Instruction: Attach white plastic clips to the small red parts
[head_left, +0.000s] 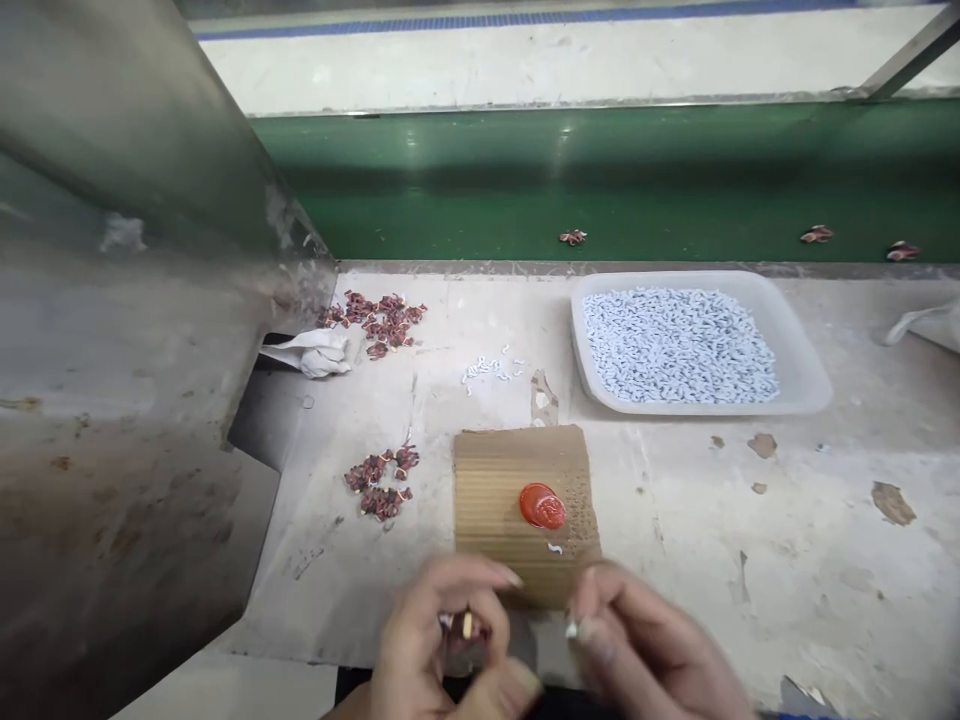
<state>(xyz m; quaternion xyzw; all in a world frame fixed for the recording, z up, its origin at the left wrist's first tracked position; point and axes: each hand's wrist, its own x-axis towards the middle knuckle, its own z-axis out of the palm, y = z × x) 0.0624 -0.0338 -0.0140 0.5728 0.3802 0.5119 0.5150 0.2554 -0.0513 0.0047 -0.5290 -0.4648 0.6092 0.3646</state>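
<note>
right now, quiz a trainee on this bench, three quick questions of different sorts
1. True or false: the white tray holds dark red pieces.
2. What lies on the cardboard pad? A) red disc B) scissors C) tape
3. Which hand pinches a small white piece?

Key:
1. False; it holds white pellets.
2. A, the red disc.
3. The right hand; the left hand grips a small dark red part.

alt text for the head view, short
Two bare hands work close together at the bottom edge, the left hand pinching a small reddish part, the right hand a tiny white piece. Beyond lie a brown cardboard sheet and a white plastic tray.
</note>
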